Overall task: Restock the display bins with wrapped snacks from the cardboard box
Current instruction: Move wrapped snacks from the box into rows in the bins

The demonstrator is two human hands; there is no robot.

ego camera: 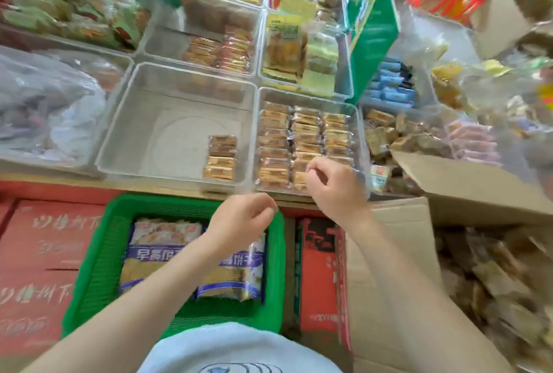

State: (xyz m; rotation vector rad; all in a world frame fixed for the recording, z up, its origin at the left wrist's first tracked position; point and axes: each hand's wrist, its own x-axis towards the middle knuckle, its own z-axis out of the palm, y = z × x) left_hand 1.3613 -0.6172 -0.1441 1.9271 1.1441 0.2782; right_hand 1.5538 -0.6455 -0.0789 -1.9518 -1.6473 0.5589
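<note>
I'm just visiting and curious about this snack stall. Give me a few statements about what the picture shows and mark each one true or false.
1. The clear bin in the middle holds only a short stack of snacks. True.
2. The bin beside it is empty. False: it is nearly full of rows of snacks.
3. The green basket holds purple packets. True.
4. The left hand holds a large bag. False: no bag is visible in it.
5. The right hand is over the full bin's near edge. True.

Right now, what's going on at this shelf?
A person is restocking clear display bins with wrapped snacks. Both hands hold nothing: the right hand hovers, fingers curled, over the near edge of the packed bin, and the left hand hangs above the green basket. The bin beside it holds only one short stack. The cardboard box sits open at right.
</note>
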